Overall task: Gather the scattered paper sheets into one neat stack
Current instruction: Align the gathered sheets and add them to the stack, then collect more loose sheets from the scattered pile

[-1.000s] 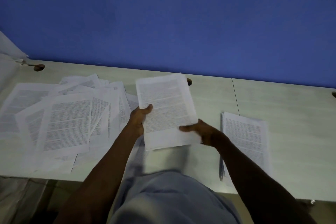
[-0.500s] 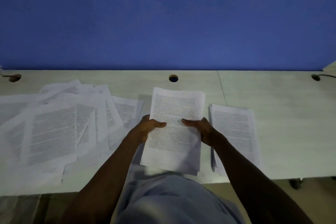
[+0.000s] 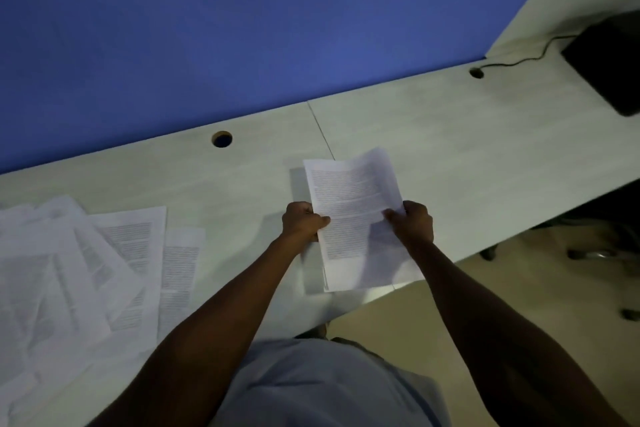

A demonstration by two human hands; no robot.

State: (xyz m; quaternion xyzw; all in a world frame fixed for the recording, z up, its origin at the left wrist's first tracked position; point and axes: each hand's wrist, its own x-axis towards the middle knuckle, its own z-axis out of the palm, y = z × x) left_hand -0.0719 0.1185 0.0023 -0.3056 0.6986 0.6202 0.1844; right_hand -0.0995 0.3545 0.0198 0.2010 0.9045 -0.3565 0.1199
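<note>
Both hands, the left hand (image 3: 303, 221) and the right hand (image 3: 414, 224), grip the sides of a paper stack (image 3: 356, 218) over the desk (image 3: 467, 135), while scattered sheets (image 3: 104, 263) lie at the left.

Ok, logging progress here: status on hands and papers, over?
Left hand and right hand both grip the sheet, over the stack. Loose papers remain on the desk. Nothing in the way.

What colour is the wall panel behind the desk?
Blue, a plain flat tone with no pattern; the wall panel shows in the head view, the only one.
</note>
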